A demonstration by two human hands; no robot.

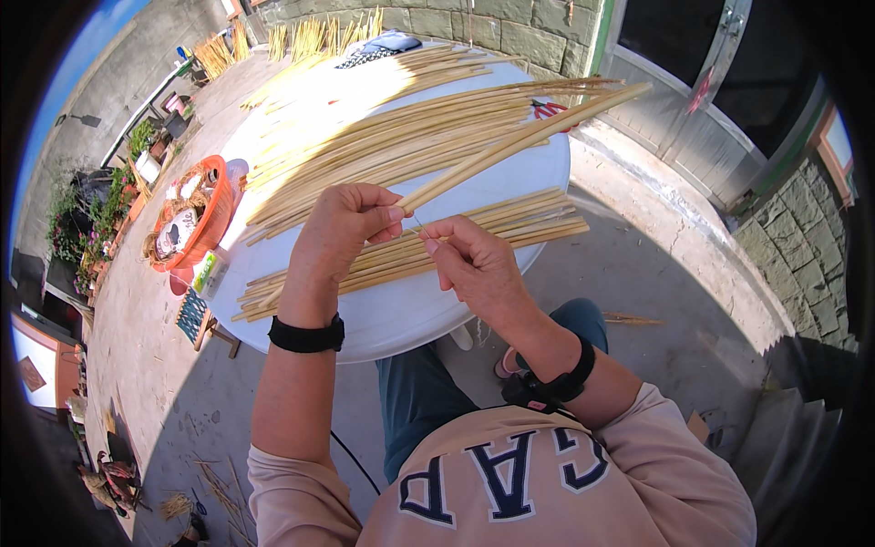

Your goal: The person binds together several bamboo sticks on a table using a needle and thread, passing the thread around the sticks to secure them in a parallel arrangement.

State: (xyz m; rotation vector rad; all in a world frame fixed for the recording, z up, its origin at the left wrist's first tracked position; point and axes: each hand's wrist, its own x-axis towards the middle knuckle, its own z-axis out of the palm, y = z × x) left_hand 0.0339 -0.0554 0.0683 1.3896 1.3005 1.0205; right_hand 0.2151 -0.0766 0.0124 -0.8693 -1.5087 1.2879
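Observation:
My left hand [346, 223] is closed round the near end of a long pale-yellow plant stalk [529, 144], which slants up and away to the right over the table. Close by, my right hand [476, 269] pinches a thin strand [418, 222] that runs across to the stalk's end. Whether the strand is a fibre of the stalk or a separate thread, I cannot tell. Beneath both hands, a bundle of similar stalks [492, 223] lies on the round white table [383, 333]. A larger spread of stalks [383, 137] covers the table's far side.
Red-handled pliers or cutters [549, 110] lie at the table's right edge. A folded blue cloth [392, 42] sits at the far edge. To the left stand an orange basin [211, 205] with mixed items and a small folding stool [193, 317]. Grey double doors [684, 128] are at the right.

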